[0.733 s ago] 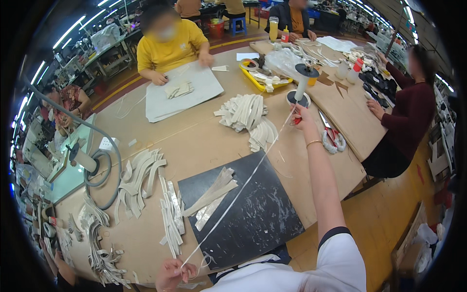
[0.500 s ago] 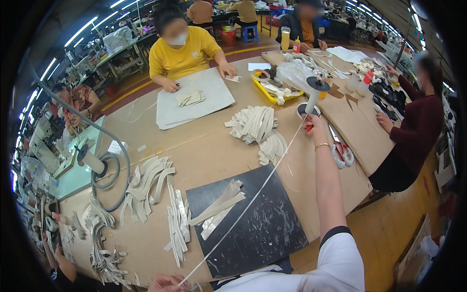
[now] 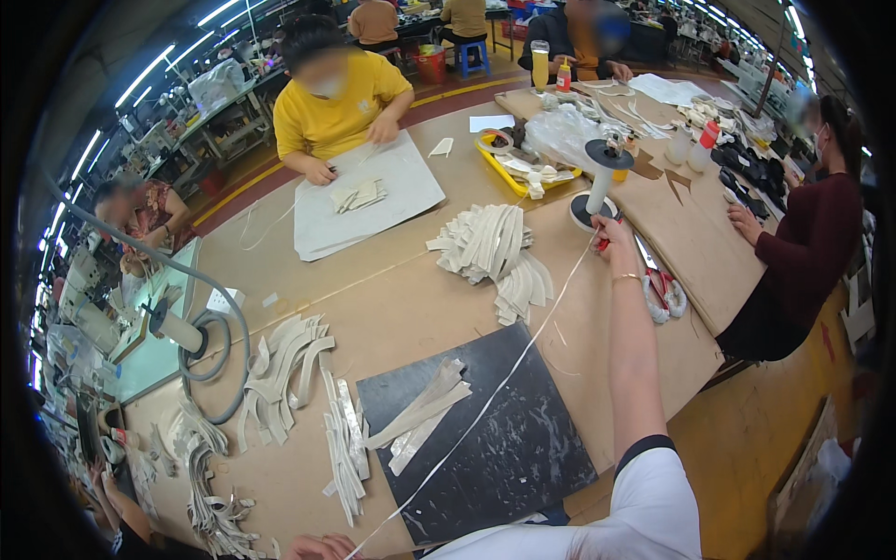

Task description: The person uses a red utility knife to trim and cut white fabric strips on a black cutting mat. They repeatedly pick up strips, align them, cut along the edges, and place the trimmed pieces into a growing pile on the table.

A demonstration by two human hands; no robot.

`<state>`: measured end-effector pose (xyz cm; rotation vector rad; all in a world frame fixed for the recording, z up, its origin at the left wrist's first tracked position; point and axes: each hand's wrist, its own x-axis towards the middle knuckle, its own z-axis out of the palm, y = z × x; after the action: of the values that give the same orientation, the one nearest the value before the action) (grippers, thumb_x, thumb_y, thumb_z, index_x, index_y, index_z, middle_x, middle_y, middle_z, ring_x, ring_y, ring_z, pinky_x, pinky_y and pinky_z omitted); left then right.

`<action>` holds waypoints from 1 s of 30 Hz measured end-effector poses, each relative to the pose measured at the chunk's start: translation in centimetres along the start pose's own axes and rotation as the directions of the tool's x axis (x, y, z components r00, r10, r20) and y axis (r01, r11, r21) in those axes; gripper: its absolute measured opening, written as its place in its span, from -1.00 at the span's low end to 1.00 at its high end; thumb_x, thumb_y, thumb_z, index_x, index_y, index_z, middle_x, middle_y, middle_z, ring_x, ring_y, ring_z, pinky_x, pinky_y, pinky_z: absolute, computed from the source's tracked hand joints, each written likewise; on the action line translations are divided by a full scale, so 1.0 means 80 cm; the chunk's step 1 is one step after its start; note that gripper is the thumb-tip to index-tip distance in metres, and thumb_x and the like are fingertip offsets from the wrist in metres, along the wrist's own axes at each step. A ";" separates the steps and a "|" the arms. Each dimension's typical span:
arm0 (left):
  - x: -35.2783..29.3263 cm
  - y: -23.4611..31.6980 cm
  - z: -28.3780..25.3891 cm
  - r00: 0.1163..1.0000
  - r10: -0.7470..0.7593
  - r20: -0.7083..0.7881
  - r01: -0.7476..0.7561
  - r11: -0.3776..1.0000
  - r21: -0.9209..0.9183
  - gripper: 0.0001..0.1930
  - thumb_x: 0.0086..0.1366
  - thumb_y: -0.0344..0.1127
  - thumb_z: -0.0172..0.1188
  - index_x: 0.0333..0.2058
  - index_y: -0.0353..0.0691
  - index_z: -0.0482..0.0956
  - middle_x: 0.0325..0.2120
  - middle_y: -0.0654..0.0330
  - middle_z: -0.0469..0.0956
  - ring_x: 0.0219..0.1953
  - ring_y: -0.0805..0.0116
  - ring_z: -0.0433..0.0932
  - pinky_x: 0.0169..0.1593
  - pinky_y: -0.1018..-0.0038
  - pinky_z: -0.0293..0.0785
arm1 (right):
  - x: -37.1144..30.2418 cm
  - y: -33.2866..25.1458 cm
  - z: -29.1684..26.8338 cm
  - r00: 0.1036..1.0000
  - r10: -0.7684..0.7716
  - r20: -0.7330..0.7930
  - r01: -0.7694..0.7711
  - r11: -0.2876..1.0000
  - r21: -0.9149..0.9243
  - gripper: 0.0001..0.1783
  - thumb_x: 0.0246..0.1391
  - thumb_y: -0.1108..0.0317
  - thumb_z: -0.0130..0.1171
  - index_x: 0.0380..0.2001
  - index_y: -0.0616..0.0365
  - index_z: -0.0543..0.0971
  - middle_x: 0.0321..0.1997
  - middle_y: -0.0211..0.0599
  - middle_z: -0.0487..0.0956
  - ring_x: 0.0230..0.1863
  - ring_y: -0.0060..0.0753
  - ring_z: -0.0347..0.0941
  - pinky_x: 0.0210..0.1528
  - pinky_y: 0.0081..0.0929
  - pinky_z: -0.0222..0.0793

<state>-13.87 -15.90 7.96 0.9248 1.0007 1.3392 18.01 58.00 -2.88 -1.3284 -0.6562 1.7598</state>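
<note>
My right hand (image 3: 613,240) reaches to the far right, closed around a small red-handled tool (image 3: 604,245) whose blade or tip I cannot make out. Just past it stands a spool (image 3: 600,187) with a dark top disc. A narrow white tape (image 3: 485,403) runs from beside my right hand down across a black mat (image 3: 551,448) to the lower edge. There my left hand (image 3: 322,548), partly cut off by the picture's edge, pinches the tape. On the mat lie a few pale strips (image 3: 425,415).
Piles of pale strips (image 3: 490,247) cover parts of the table, more of them (image 3: 285,373) at left. Large scissors (image 3: 661,289) lie right of my forearm. A yellow tray (image 3: 509,175) stands farther back. Across the table a person in yellow (image 3: 336,107) works at a white sheet (image 3: 401,201).
The tape has gone from taut and straight to slightly slack and curved. My left hand has sunk a little toward the lower edge. The person in yellow has drawn one hand back over the sheet.
</note>
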 end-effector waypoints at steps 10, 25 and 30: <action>0.063 -0.005 0.004 0.978 0.143 0.154 -0.112 0.974 -0.194 -0.85 0.06 -0.36 0.27 -0.56 -0.35 0.64 -0.53 -0.06 0.65 -0.34 -0.12 0.62 -0.09 0.06 0.34 | -0.195 0.028 -0.114 0.972 -0.164 0.165 0.198 0.956 -0.218 -0.83 0.32 0.22 0.09 -0.30 0.05 0.57 -0.59 -0.71 0.43 -0.74 -0.86 0.04 -0.67 -0.71 0.03; 0.216 -0.001 0.041 0.762 0.238 0.602 0.162 0.830 -0.534 -0.82 0.10 -0.31 0.26 -0.52 -0.32 0.65 -0.52 0.03 0.65 -0.26 -0.04 0.61 0.01 0.14 0.24 | -0.709 0.150 -0.553 0.912 -0.180 -0.369 -0.119 0.745 -0.657 -0.78 0.21 0.19 0.25 -0.38 0.09 0.52 -0.60 -0.52 0.49 -0.67 -0.69 0.31 -0.68 -0.63 0.11; 0.235 -0.033 0.051 0.710 0.110 0.696 0.324 0.826 -0.461 -0.83 0.18 -0.34 0.21 -0.41 -0.35 0.66 -0.52 0.05 0.64 -0.25 0.05 0.61 0.01 0.22 0.26 | -0.804 0.199 -0.658 0.831 -0.011 -0.556 -0.368 0.739 -0.564 -0.77 0.19 0.15 0.26 -0.36 0.05 0.54 -0.62 -0.52 0.48 -0.70 -0.68 0.29 -0.70 -0.58 0.11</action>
<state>-9.57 2.93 5.98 0.7880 0.0373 0.9433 70.42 -8.28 1.91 -2.3378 -0.8756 1.2120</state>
